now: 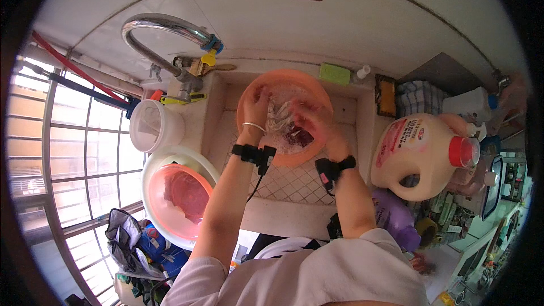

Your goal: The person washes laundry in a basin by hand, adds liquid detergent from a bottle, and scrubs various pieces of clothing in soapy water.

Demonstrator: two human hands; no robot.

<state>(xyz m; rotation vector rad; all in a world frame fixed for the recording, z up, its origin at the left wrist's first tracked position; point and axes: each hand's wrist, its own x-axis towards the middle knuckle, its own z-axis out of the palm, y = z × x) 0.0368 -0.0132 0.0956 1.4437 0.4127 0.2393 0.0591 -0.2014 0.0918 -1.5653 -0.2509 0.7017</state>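
Observation:
An orange plastic basin (285,75) stands in a tiled sink (284,185), holding sudsy water. In the suds lies a wet, pale cloth (279,120), bunched and twisted, with a dark red cloth (302,137) lower right of it. My left hand (257,103) is inside the basin at the left, its fingers curled beside the pale cloth. On the other side my right hand (313,115) reaches over the basin, blurred, its fingertips at the pale cloth's right edge. Whether either hand grips the cloth is unclear.
A chrome faucet (163,19) arches at the upper left. Left of the sink are a white bucket (146,125) and a pale tub (159,165) with a pink basin (159,204) inside. A large detergent jug (414,157) and purple bottle (395,216) crowd the right. A green sponge (334,74) sits behind.

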